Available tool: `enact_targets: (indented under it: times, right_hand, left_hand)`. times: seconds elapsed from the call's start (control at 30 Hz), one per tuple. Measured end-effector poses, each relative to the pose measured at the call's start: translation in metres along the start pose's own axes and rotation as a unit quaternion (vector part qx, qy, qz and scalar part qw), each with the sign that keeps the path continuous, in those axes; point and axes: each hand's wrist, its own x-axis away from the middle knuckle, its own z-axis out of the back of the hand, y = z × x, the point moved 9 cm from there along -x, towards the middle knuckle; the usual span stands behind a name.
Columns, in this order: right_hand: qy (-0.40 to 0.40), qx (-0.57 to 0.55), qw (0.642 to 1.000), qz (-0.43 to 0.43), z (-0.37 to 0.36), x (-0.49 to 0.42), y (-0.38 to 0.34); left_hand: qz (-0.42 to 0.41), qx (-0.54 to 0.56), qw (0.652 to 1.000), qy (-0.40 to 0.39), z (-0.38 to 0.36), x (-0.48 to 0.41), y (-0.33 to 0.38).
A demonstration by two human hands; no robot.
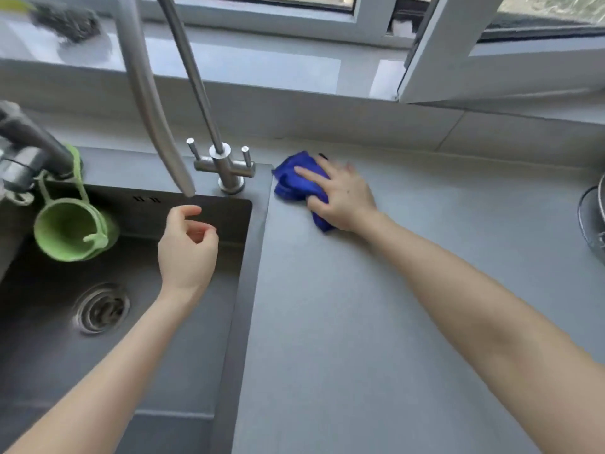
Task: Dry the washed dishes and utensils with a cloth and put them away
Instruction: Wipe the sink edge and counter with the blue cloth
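While the right hand [340, 198] lies flat on the blue cloth [291, 178], fingers spread and pressing it to the counter [360, 306], the cloth sits bunched at 12 o'clock from the middle of the view, just beside the sink's far right corner. That reads as wiping the counter or gathering the cloth up; I cannot tell which.

At 9 o'clock from the cloth, the left hand [186, 247] hangs over the sink [49, 355] with fingers loosely curled and nothing in them (probably kept free to take the next wet item).

Further out at 9 o'clock, a green cup [65, 234] hangs by its strap from the big tap [29, 139], tilted over the basin so it can drip; nothing shows inside it. The sink holds no dishes that I can see, only the drain [101, 308] at 8 o'clock. A wire rack [592, 217] peeks in at 3 o'clock, its contents cut off by the frame edge.
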Motion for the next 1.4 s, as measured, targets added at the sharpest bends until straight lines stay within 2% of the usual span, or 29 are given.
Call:
enact_targets:
  times: [0.07,0.1,0.13,0.23,0.3,0.37,0.43,0.47,0.5,0.53,0.57,0.63,0.67,0.7,0.77,0.83,0.9,0.97,1.0,1.03,1.07,1.13,1.23,1.33,1.4]
  right_hand:
    - [0.011,-0.003,0.992,-0.122,0.000,-0.021,0.009]
    - [0.010,-0.001,0.991,-0.135,-0.002,-0.026,-0.005]
    - [0.003,-0.001,0.994,-0.110,-0.005,-0.024,-0.029]
    - [-0.026,-0.021,0.999,0.040,-0.011,0.029,-0.088]
    - [-0.029,-0.052,0.991,0.119,-0.015,0.101,-0.114]
    - [-0.069,-0.065,0.971,0.218,-0.022,0.188,-0.138]
    - [-0.091,-0.050,0.947,0.304,-0.017,0.244,-0.126]
    - [-0.077,-0.040,0.948,0.306,-0.010,0.251,-0.105]
    - [-0.063,-0.033,0.966,0.250,-0.004,0.246,-0.077]
    - [-0.044,-0.033,0.989,0.136,0.003,0.235,-0.043]
    - [-0.022,-0.031,0.999,-0.012,0.010,0.227,-0.009]
    - [0.014,-0.025,0.961,-0.276,0.014,0.233,0.026]
    - [0.019,-0.021,0.940,-0.340,0.013,0.240,0.015]
    - [0.022,-0.018,0.935,-0.353,0.007,0.247,-0.010]
    - [0.027,-0.041,0.960,-0.277,-0.010,0.259,-0.086]
    - [0.023,-0.054,0.987,-0.147,-0.024,0.285,-0.175]
    - [0.004,-0.055,0.998,-0.025,-0.030,0.319,-0.235]
    - [-0.022,-0.047,0.996,0.066,-0.030,0.355,-0.247]
    - [-0.030,-0.037,0.995,0.087,-0.027,0.373,-0.236]
    - [-0.035,-0.034,0.996,0.074,-0.024,0.392,-0.215]
    - [-0.034,-0.038,0.998,0.023,-0.020,0.412,-0.184]
    - [-0.011,-0.032,0.987,-0.158,-0.012,0.457,-0.099]
    - [0.011,-0.008,0.905,-0.425,0.000,0.519,-0.003]
    - [0.022,-0.043,0.831,-0.555,-0.002,0.522,0.007]
    - [0.023,-0.072,0.803,-0.591,-0.010,0.506,-0.009]
  left_hand:
    - [0.009,-0.017,1.000,0.003,0.013,-0.004,-0.014]
    - [0.015,-0.030,0.999,-0.002,0.018,-0.006,-0.020]
    - [0.026,-0.041,0.999,-0.016,0.020,-0.007,-0.028]
    - [0.093,-0.010,0.992,-0.085,0.016,-0.003,-0.052]
    - [0.139,0.034,0.983,-0.117,0.013,0.008,-0.063]
    - [0.164,0.059,0.974,-0.147,0.012,0.023,-0.069]
    - [0.169,0.051,0.966,-0.187,0.012,0.042,-0.075]
    - [0.162,0.041,0.965,-0.204,0.014,0.051,-0.079]
    - [0.153,0.031,0.964,-0.215,0.019,0.060,-0.082]
    - [0.144,0.024,0.965,-0.220,0.025,0.068,-0.085]
    - [0.136,0.023,0.966,-0.218,0.034,0.075,-0.088]
    - [0.119,0.023,0.971,-0.208,0.051,0.090,-0.094]
    - [0.108,0.021,0.973,-0.203,0.058,0.098,-0.096]
    - [0.097,0.017,0.975,-0.199,0.065,0.106,-0.098]
    - [0.080,0.008,0.980,-0.182,0.080,0.119,-0.100]
    - [0.068,0.000,0.984,-0.162,0.092,0.133,-0.098]
    - [0.062,0.004,0.985,-0.160,0.098,0.147,-0.091]
    - [0.056,0.009,0.984,-0.167,0.101,0.159,-0.083]
    - [0.050,0.010,0.984,-0.171,0.103,0.164,-0.079]
    - [0.042,0.011,0.984,-0.175,0.105,0.169,-0.075]
    - [0.034,0.007,0.983,-0.179,0.107,0.173,-0.070]
    - [0.021,-0.005,0.982,-0.187,0.111,0.180,-0.062]
    - [0.005,-0.013,0.980,-0.197,0.118,0.187,-0.051]
    - [-0.003,-0.007,0.982,-0.190,0.129,0.184,-0.046]
    - [-0.004,-0.003,0.982,-0.189,0.131,0.182,-0.044]
